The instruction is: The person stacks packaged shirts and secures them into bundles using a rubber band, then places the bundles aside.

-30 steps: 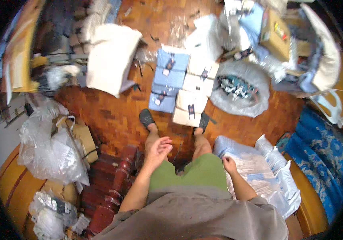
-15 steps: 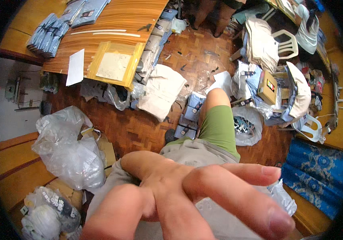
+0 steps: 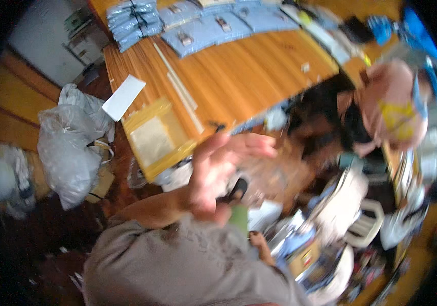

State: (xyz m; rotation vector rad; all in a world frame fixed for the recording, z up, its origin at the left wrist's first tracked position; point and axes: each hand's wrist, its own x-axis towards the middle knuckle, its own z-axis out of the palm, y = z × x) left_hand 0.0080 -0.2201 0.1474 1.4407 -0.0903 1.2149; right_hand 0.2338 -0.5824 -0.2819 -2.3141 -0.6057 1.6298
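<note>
Beside the worktop's (image 3: 274,61) left edge, a cloudy plastic bag (image 3: 70,158), slumped and bulging. Across that edge, a sheet of white paper (image 3: 124,97), overhanging, long axis slanting up to the right. At the near left corner, a yellow-taped board (image 3: 152,140), lying flat, nearly square, looking slightly longer along the left edge. Just beyond, pale strips (image 3: 177,92), long axes slanting from the far side toward the near edge. Raised in front of the near edge, the left hand (image 3: 221,166), nearest to the board and a small dark thing (image 3: 217,125); fingers apart, gripping nothing, pointing right. Lower down, the right hand (image 3: 256,239), just beside a plastic-wrapped heap (image 3: 292,239); cannot tell whether fingers together or apart.

Counted left to right: one bag, one paper, one tied blue bundle (image 3: 134,25) toward the far left corner, one board, two strips, at least three labelled blue packs (image 3: 203,35) along the far side, one pale plastic chair (image 3: 364,224), one co-worker (image 3: 392,107) beyond the right corner.

Dim and unreadable, the floor at lower left. Cut off at the top, bundle and farthest packs. Smeared by blur, the left hand; too indistinct to name, the dark thing. Partly covered by the left hand, a dark shoe (image 3: 239,188).
</note>
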